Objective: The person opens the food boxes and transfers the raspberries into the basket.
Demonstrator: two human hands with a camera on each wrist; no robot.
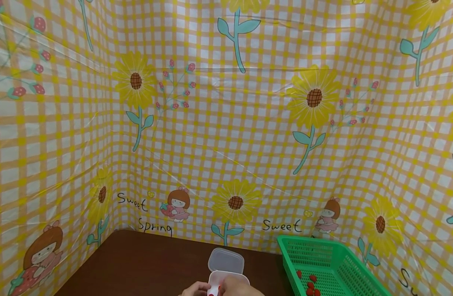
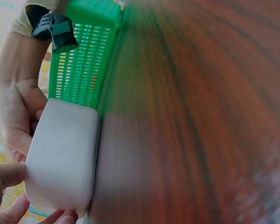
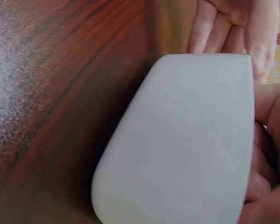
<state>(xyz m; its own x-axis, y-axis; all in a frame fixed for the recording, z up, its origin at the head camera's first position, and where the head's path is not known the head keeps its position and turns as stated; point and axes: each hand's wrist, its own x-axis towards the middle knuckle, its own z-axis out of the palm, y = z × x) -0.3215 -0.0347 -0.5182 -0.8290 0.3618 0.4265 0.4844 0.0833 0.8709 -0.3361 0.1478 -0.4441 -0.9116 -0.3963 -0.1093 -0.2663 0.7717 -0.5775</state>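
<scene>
A white plastic box (image 1: 226, 272) stands on the dark table, with small red strawberries (image 1: 211, 294) partly visible inside. My left hand (image 1: 196, 289) holds its left end; in the right wrist view the fingers (image 3: 214, 28) lie on the outer wall and the thumb is at the rim. From the right, my right hand (image 1: 236, 286) reaches over the rim into the box. Red shows at its fingertips, where it pinches a strawberry (image 1: 219, 287), mostly covered by the hand. The box wall hides part of those fingers in the left wrist view.
Behind the box lies a translucent lid (image 1: 226, 260) on the wood-grain table (image 1: 156, 263). A green plastic basket (image 1: 345, 269) stands to the right, with several strawberries (image 1: 311, 284) inside. Checked cloth with sunflowers (image 1: 211, 144) hangs around the table.
</scene>
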